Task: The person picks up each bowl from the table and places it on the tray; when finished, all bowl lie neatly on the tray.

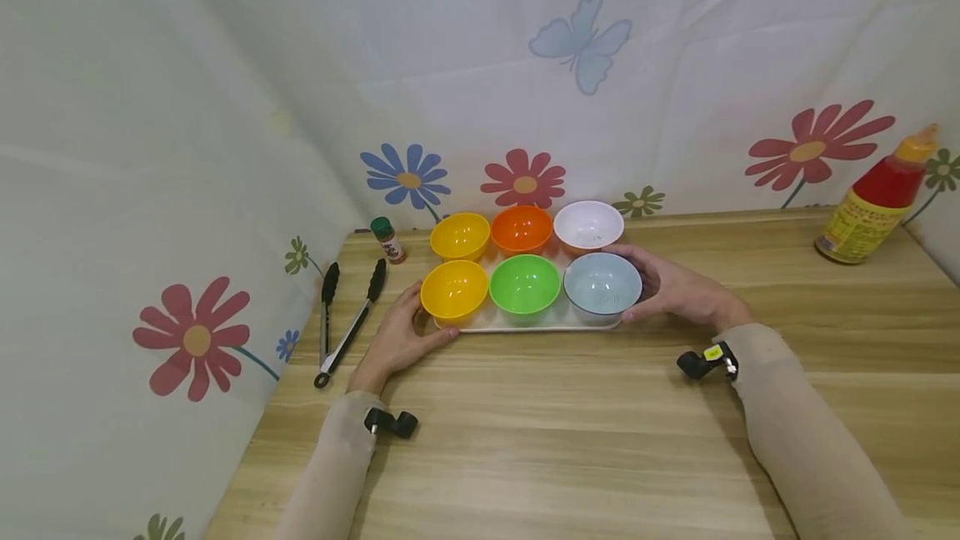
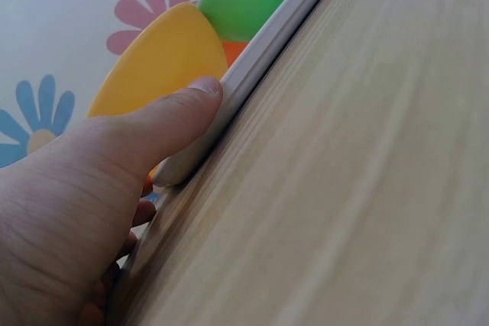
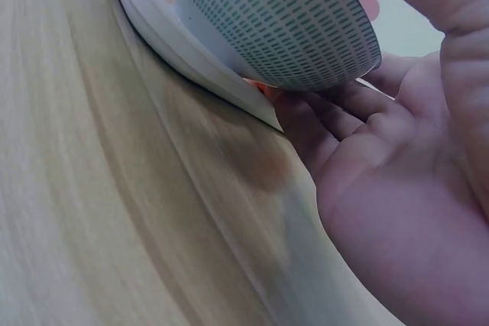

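A white tray (image 1: 540, 327) carries several small bowls in two rows. In front stand a yellow bowl (image 1: 454, 290), a green bowl (image 1: 525, 285) and a pale bowl with a dashed green pattern outside (image 3: 275, 20). Behind them are another yellow bowl (image 1: 460, 236), an orange bowl (image 1: 521, 229) and a white bowl (image 1: 588, 225). My left hand (image 1: 401, 333) grips the tray's left end, thumb along the front rim beside the yellow bowl. At the right end, my right hand (image 1: 678, 290) curls round the tray's edge beside the patterned bowl; its fingertips are partly hidden beneath that bowl.
Black-tipped tongs (image 1: 348, 332) lie spread on the wooden table (image 1: 562, 440) to the left. A small green-capped spice bottle (image 1: 387, 240) stands behind them. A red sauce bottle (image 1: 873, 202) is at the far right. A flowered curtain (image 1: 450, 65) borders the back and left.
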The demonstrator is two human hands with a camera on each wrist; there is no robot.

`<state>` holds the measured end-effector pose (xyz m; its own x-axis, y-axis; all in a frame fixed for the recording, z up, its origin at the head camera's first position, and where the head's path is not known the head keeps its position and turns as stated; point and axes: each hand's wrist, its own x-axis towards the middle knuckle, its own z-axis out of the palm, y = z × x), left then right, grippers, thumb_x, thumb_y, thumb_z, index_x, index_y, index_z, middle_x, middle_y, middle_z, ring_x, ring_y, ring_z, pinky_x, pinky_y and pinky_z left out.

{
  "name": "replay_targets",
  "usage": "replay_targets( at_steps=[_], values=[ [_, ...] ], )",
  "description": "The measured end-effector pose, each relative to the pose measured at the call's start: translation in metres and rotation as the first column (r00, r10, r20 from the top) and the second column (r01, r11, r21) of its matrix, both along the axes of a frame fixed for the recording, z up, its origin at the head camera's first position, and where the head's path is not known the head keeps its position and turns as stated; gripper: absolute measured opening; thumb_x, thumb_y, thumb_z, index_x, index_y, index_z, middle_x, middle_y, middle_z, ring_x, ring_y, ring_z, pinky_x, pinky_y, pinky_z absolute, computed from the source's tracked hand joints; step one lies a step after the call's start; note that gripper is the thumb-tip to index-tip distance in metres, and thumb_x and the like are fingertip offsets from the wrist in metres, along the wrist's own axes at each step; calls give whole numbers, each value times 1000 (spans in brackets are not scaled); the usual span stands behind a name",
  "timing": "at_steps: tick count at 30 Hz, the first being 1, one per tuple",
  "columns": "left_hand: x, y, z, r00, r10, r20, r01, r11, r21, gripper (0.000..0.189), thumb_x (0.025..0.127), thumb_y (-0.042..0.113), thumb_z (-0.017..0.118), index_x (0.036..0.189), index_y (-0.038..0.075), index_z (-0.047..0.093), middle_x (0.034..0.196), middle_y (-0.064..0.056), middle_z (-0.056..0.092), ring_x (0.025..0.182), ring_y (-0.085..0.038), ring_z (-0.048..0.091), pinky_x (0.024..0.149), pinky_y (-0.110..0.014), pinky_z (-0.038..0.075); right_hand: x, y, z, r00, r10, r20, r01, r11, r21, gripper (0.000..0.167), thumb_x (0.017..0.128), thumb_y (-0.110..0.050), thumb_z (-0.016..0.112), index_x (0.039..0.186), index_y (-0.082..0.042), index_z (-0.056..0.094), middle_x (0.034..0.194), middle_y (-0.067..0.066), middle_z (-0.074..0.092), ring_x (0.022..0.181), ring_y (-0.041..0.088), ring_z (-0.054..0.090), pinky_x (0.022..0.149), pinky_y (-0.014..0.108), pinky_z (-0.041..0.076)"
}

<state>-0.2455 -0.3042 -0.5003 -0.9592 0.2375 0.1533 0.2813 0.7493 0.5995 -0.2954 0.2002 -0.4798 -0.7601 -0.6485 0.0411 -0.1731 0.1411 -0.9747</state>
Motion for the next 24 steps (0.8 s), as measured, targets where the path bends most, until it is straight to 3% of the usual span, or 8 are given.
replay_targets(
  at_steps=[9,15,17,20,24],
  values=[
    [-1,0,0,1000,7,9,-7,1000,-11,92,88,57,92,163,16,58,178,-11,40,165,-38,34,135,-65,26,2,10,6,997,-51,61,52,998,-24,105,91,-8,90,175,-18,28,178,0,39,166,28,34,118,14,42],
    [-2,1,1,1000,13,24,-13,1000,-15,93,88,57,92,164,16,56,178,-11,40,165,-38,34,136,-64,26,1,25,15,995,-78,60,85,988,-131,98,97,5,80,176,-10,23,177,18,38,161,29,42,119,23,50],
    [-1,1,1,1000,15,27,-15,1000,-20,94,88,58,92,164,16,56,178,-11,40,165,-38,34,135,-65,26,1,31,20,994,-96,42,102,982,-160,92,99,9,75,175,-8,25,176,23,38,158,25,47,119,26,51],
    [0,0,2,999,16,43,-16,1000,-6,102,85,60,94,167,17,51,179,-11,39,166,-38,34,136,-64,26,3,39,29,989,-145,-5,142,975,-172,80,105,7,69,173,-10,31,172,16,47,153,18,54,116,26,54],
    [1,-3,3,997,20,80,-26,997,78,125,81,59,98,177,17,30,181,-11,33,167,-36,31,137,-59,26,7,47,43,961,-258,-102,239,956,-169,64,112,-1,64,170,-14,41,160,1,57,144,12,61,108,20,57]
  ],
)
